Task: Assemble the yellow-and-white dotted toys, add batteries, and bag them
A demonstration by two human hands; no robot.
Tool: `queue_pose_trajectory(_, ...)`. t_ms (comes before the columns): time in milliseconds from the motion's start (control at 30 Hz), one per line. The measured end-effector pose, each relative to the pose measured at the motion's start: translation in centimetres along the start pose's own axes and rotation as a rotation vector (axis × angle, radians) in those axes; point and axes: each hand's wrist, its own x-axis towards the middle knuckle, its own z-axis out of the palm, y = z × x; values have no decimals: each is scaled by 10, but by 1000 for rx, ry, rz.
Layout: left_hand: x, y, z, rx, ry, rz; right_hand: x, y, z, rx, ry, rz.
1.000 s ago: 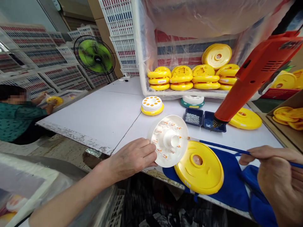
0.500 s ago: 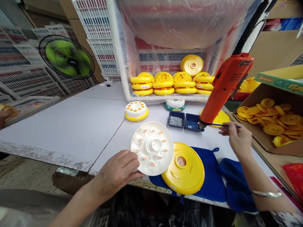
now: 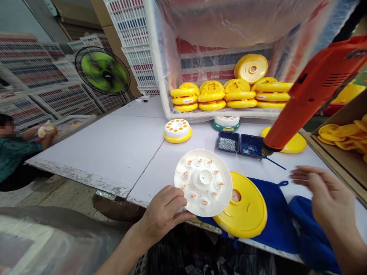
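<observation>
My left hand (image 3: 166,208) grips the near left rim of a white round plastic part (image 3: 205,187), thumb below and fingers on top. Small orange-tipped pieces sit in a ring around its central hub. It is held tilted, partly over a yellow round plastic part (image 3: 248,219) that lies on a blue cloth (image 3: 279,223). My right hand (image 3: 329,194) is over the table's right side, fingers stretched out and holding nothing. Beyond its fingertips, a thin blue stick (image 3: 276,164) rests with one end at a dark blue tray (image 3: 240,151). The tray's left compartment holds small silvery screws.
An orange electric screwdriver (image 3: 312,91) hangs over the tray's right end. Yellow housings (image 3: 212,97) are stacked inside a plastic-lined crate behind. A white-and-yellow assembly (image 3: 177,133) stands farther left. A carton of yellow parts (image 3: 341,135) is at right. A person (image 3: 20,152) works at far left.
My right hand has let go of the blue stick and drawn back to the right, its fingers now straightened. My left hand keeps hold of the white part. The view has shifted left.
</observation>
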Motion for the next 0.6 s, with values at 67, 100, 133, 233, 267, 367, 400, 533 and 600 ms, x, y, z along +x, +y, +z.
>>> queue_pose_trajectory(67, 2, 2, 2, -12, 3, 23, -25, -29, 22, 117, -371, 49)
queue_pose_trajectory(100, 4, 3, 3, -15, 8, 33, -34, -42, 35, 157, -487, 51)
queue_pose_trajectory(133, 4, 5, 4, -19, 12, 39, -40, -53, 49, 207, -557, 81)
queue_pose_trajectory(233, 4, 11, 9, -27, 29, 47, -47, -72, 85, 383, -737, 261)
queue_pose_trajectory(267, 2, 13, 10, -25, 40, 50, -48, -75, 93, 437, -770, 332)
queue_pose_trajectory(367, -3, 18, 8, -42, 77, 39, -53, -78, 110, 541, -716, 500)
queue_pose_trajectory(400, -3, 18, 5, -66, 99, 10, -54, -79, 112, 559, -680, 533)
queue_pose_trajectory(533, 7, 10, -12, -280, 232, -405, -55, -86, 111, 558, -734, 508)
queue_pose_trajectory(600, 19, 1, -16, -530, 138, -677, -53, -91, 108, 508, -824, 436)
